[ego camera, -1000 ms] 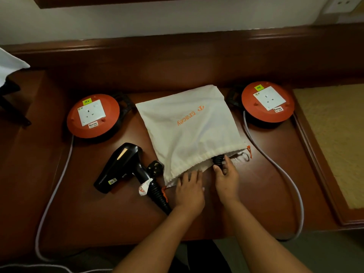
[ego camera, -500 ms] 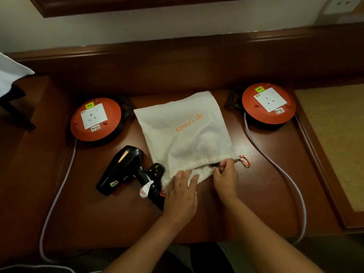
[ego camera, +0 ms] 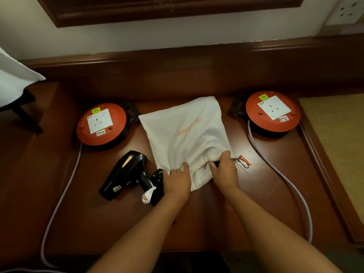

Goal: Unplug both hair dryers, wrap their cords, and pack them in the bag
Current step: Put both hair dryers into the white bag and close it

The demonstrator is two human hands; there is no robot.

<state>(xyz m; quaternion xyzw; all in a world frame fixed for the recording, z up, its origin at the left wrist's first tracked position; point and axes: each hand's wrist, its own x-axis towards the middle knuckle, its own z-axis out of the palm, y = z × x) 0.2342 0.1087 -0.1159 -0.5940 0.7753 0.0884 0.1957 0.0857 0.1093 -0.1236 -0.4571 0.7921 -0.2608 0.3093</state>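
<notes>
While lying mid-frame on the bench [ego camera: 206, 217]:
Bag [ego camera: 187, 133]: white, mouth facing the person.
Left hand [ego camera: 178, 183]: pressing the bag's gathered hem, fingers curled.
Right hand [ego camera: 224, 170]: pinching the hem at a dark part inside.
Hair dryer [ego camera: 126, 174]: lying unpacked, lower left of the bag.

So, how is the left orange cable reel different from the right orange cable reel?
The left cable reel lies nearer the person, beside the black hair dryer; the right cable reel lies farther back, with no dryer by it. The left reel's black handle points right toward the white bag; the right reel's handle points left toward it. Both have an orange face, a white socket with nothing plugged in, a yellow-green sticker and a white cable.
</notes>
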